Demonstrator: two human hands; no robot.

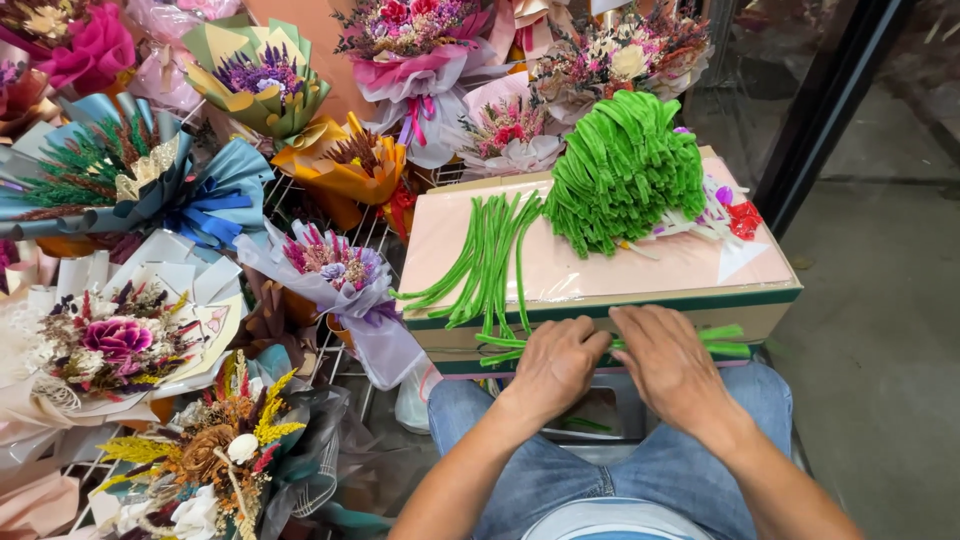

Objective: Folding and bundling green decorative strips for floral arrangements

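Both hands, the left hand (556, 362) and the right hand (668, 362), pinch green stems (722, 340) at the box's (600, 275) six-o'clock edge, apparently twisting them, so next calls for a firm grip; the green pile (622, 170) lies at twelve.

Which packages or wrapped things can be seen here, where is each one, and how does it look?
Cardboard box: before the knees, flat, pink top, green-edged sides; both hands, left hand and right hand, rest at its front edge on green stems.
Blue-wrapped bouquet: left, fan-shaped.
Lilac-wrapped bouquet: beside the box.
Orange-wrapped bouquet: behind it.
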